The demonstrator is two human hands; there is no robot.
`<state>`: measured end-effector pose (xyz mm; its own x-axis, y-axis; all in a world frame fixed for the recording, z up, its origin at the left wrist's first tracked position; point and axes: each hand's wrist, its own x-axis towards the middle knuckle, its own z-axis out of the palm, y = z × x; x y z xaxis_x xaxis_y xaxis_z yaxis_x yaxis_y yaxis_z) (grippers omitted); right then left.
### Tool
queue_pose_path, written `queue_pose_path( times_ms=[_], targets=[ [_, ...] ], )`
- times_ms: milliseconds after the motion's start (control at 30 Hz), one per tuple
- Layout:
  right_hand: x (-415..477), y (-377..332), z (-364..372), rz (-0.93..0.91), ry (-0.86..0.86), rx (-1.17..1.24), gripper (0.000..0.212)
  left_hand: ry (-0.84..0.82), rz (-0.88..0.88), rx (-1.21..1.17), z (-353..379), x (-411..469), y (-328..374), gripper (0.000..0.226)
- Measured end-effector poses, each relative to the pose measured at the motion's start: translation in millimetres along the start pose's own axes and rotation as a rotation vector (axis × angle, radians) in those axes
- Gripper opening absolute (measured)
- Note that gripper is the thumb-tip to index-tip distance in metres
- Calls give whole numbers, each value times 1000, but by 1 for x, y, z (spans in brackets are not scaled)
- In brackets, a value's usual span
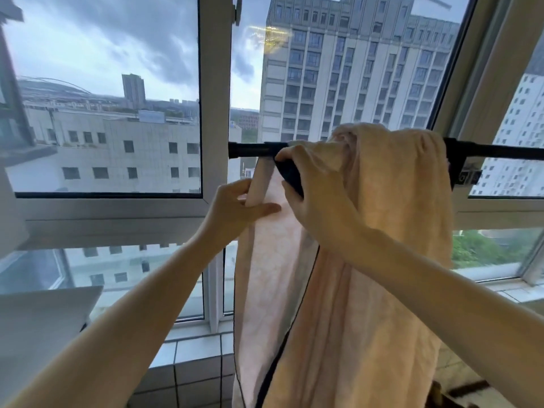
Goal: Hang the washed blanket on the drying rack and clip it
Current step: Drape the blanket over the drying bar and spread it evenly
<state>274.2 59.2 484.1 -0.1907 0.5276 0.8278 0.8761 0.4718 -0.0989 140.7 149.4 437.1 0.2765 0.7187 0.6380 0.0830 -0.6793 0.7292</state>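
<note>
**Q:** Blanket position?

**A:** The blanket (382,260) hangs over the rack bar (250,149), bunched on top. My left hand (232,207) pinches its left edge just below the bar. My right hand (318,195) curls its fingers round a dark clip (290,175) at the bar.

**Q:** Failure modes?

**A:** If the clip bites only loose fold, the cloth may slide off.

**Q:** Obstructions?

**A:** The window frame (215,113) stands close behind. A dark fitting (468,175) hangs at the blanket's right edge.
</note>
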Motion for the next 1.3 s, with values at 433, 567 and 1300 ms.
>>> queue_pose_path(
  times_ms=[433,567,1300],
  targets=[
    [-130,13,75,543,-299,54,13,-216,-275,-60,20,-87,-81,8],
    [-163,24,100,698,-397,70,7,-277,-347,19,27,-110,-104,13],
    [-223,18,127,699,-716,-2,33,323,-320,533,-21,-125,-177,11]
  ],
)
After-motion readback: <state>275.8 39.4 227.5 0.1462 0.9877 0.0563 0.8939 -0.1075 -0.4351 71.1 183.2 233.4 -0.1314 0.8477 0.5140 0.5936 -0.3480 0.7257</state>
